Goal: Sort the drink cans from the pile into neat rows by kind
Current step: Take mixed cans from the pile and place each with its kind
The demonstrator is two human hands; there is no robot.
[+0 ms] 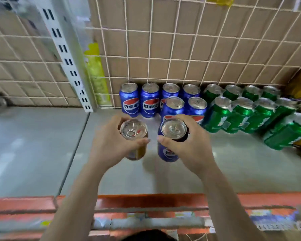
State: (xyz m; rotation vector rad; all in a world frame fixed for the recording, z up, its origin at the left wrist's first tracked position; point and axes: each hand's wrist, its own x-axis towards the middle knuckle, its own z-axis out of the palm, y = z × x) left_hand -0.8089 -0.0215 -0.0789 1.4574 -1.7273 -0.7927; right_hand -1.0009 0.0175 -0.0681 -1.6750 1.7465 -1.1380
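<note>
Both hands loaded. Left hand (111, 146) is wrapped round a gold can (134, 131), which is upright with its lid facing the camera. Thumb on the near side, fingers curled round the far side, so the can sits at the fingertip end of the grip, not deep in the palm. Right hand (189, 146) grips a blue can (167, 153) the same way up near its top rim, and most of the can body shows below the hand. The two cans are side by side with a narrow gap, thumbs nearly meeting between them, over the grey shelf (33, 145). Can't tell whether either base touches it. Just behind the blue can stand the shelved blue cans (149, 101): four along the wire grid (181, 40), two more in front at the right end. Directly right of those are the green cans (240, 115), two rows deep, with more green nearer the front at far right. Orange shelf lip (146, 200) runs under the forearms.
</note>
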